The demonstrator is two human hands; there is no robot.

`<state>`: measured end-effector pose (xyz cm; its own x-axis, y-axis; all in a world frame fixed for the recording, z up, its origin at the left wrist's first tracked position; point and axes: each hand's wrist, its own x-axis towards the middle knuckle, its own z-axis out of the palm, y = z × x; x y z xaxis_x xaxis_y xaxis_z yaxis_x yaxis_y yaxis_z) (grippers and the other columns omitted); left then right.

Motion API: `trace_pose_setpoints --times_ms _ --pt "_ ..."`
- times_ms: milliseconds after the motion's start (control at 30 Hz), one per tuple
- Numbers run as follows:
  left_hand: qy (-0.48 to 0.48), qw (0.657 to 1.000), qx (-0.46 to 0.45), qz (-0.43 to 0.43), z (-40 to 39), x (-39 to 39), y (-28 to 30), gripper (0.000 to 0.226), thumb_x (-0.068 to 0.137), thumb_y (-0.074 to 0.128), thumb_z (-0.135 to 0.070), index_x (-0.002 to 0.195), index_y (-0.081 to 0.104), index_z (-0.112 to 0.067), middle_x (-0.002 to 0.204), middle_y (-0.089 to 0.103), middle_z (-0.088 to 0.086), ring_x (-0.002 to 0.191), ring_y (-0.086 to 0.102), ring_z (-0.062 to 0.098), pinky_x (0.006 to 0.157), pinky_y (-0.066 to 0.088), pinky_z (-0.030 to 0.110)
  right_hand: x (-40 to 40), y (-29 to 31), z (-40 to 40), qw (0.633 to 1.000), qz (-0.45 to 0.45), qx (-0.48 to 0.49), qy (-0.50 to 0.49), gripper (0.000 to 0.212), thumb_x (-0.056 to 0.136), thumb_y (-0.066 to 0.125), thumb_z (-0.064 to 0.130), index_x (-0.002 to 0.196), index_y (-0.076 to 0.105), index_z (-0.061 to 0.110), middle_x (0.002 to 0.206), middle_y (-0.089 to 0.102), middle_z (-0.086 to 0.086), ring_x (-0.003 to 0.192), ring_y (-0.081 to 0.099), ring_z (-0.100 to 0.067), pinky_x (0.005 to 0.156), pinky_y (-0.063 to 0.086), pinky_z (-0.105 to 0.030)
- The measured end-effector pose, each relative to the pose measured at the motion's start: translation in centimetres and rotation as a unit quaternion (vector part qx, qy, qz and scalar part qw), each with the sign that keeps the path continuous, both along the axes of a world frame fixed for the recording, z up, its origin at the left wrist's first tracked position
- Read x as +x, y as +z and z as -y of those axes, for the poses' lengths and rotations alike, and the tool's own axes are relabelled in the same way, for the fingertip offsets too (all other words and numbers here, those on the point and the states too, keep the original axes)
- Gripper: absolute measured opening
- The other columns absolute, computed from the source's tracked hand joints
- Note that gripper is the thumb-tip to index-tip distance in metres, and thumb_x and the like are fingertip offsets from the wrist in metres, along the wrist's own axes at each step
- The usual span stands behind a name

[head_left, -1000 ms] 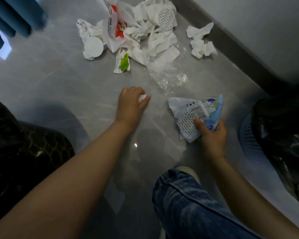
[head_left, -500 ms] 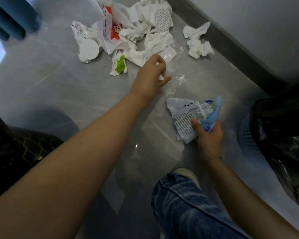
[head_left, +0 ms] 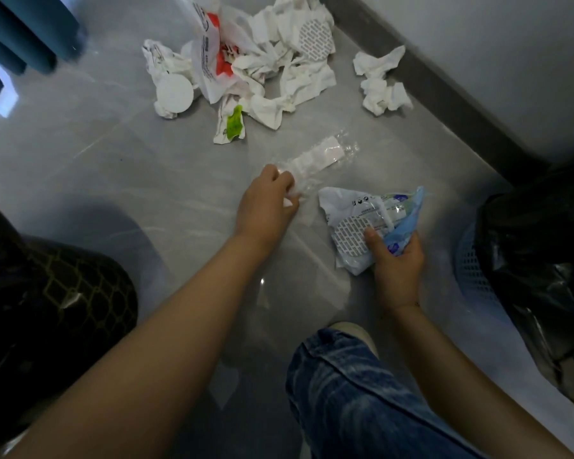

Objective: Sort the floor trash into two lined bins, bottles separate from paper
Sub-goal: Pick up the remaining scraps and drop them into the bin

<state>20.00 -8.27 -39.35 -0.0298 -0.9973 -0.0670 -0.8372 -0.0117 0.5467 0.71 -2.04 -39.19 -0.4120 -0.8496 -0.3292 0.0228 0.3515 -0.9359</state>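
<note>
Grey tiled floor (head_left: pixel 90 180), wall at upper right. Left hand (head_left: pixel 268 202) pinched clear wrapper (head_left: pixel 315 160) at its near end, frame centre; right hand (head_left: pixel 399 260) clutched crumpled packaging (head_left: pixel 355 220). Wrapper prob. light, limp, slippery: best gripped bunched, not by edge.

Grey glossy floor tiles (head_left: pixel 120 167); white crumpled paper tissues (head_left: pixel 299 77); white wrapper blotched green (head_left: pixel 234 122); dot-patterned pale blue packet (head_left: pixel 375 223); black bin liner (head_left: pixel 544 253).
</note>
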Motion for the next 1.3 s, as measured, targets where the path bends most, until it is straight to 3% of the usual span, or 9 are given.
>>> trace_pose_setpoints --times_ms 200,333,433,533,600,867,967,1100,1300 --pt "0.050 0.999 -0.007 -0.019 -3.7 2.4 1.4 0.016 0.082 0.065 -0.020 0.081 0.052 -0.011 0.116 0.050 -0.002 0.081 0.052 0.015 0.067 0.039 0.024 0.0 0.1 0.0 1.000 -0.003 0.008 -0.001 0.044 0.084 0.066 0.006 0.125 0.050 0.004 0.117 0.061 -0.006 0.098 0.062 -0.008 0.079 0.053 -0.014" --pt "0.120 0.993 0.018 -0.002 -4.1 3.0 2.8 0.020 0.081 0.063 -0.024 0.074 0.047 -0.014 0.079 0.056 0.002 0.072 0.053 0.023 0.058 0.037 0.031 0.1 0.2 0.0 1.000 -0.006 0.015 0.001 0.044 0.085 0.065 0.007 0.125 0.049 0.005 0.120 0.060 -0.006 0.100 0.062 -0.010 0.080 0.053 -0.015" --pt "0.131 0.990 0.054 0.011 -4.0 2.7 2.7 0.023 0.085 0.061 -0.034 0.089 0.045 -0.018 0.080 0.058 0.002 0.075 0.057 0.026 0.060 0.036 0.030 0.1 0.4 0.0 1.000 0.003 0.015 0.000 0.042 0.085 0.065 0.004 0.124 0.049 0.004 0.115 0.061 -0.004 0.093 0.063 -0.001 0.075 0.053 -0.013" --pt "0.116 0.987 0.114 -0.006 -3.9 2.7 1.7 0.056 0.081 0.066 -0.047 0.125 0.040 -0.024 0.116 0.060 0.004 0.100 0.060 0.029 0.077 0.048 0.036 0.2 0.6 0.0 1.000 0.007 0.015 0.004 0.040 0.085 0.064 0.002 0.122 0.050 0.004 0.109 0.062 -0.001 0.086 0.065 0.004 0.072 0.051 -0.012" --pt "0.102 0.988 0.118 0.021 -3.9 2.7 1.2 0.065 0.079 0.065 -0.053 0.133 0.038 -0.030 0.123 0.056 0.005 0.106 0.057 0.029 0.082 0.048 0.038 0.2 0.7 0.1 1.000 0.007 0.016 0.009 0.041 0.084 0.065 0.002 0.123 0.050 0.003 0.111 0.062 -0.003 0.088 0.064 0.002 0.073 0.052 -0.013" --pt "0.134 0.987 0.041 0.075 -5.4 2.7 2.0 0.030 0.093 0.049 -0.042 0.097 0.058 -0.014 0.095 0.050 0.005 0.084 0.056 0.027 0.061 0.038 0.033 1.7 2.6 -0.1 0.998 0.055 0.015 0.030 0.044 0.086 0.063 0.001 0.127 0.050 0.000 0.118 0.064 -0.012 0.097 0.067 -0.012 0.078 0.056 -0.022" --pt "0.187 0.982 0.027 -0.011 -6.2 3.5 3.3 0.026 0.095 0.049 -0.036 0.082 0.053 -0.014 0.085 0.042 -0.003 0.070 0.050 0.018 0.060 0.032 0.029 3.0 4.2 0.0 0.997 0.078 0.004 0.029 0.042 0.087 0.062 0.006 0.127 0.050 0.005 0.117 0.065 -0.006 0.100 0.067 -0.014 0.075 0.056 -0.021" --pt "0.235 0.957 0.004 -0.171 -7.9 3.8 7.0 0.025 0.094 0.051 -0.035 0.082 0.060 -0.016 0.081 0.061 -0.002 0.074 0.058 0.011 0.066 0.043 0.026 4.5 7.5 0.6 0.994 0.079 -0.025 0.066 0.040 0.087 0.063 0.009 0.125 0.052 0.013 0.116 0.065 0.000 0.100 0.067 -0.012 0.079 0.057 -0.024" --pt "0.335 0.880 -0.049 -0.335 -10.9 5.1 14.2 0.028 0.093 0.056 -0.030 0.081 0.067 -0.007 0.069 0.066 0.003 0.063 0.061 0.009 0.058 0.048 0.028 6.5 15.6 1.9 0.979 0.095 -0.093 0.154 0.040 0.085 0.065 0.007 0.122 0.055 0.016 0.114 0.067 0.002 0.100 0.067 -0.011 0.084 0.056 -0.028"
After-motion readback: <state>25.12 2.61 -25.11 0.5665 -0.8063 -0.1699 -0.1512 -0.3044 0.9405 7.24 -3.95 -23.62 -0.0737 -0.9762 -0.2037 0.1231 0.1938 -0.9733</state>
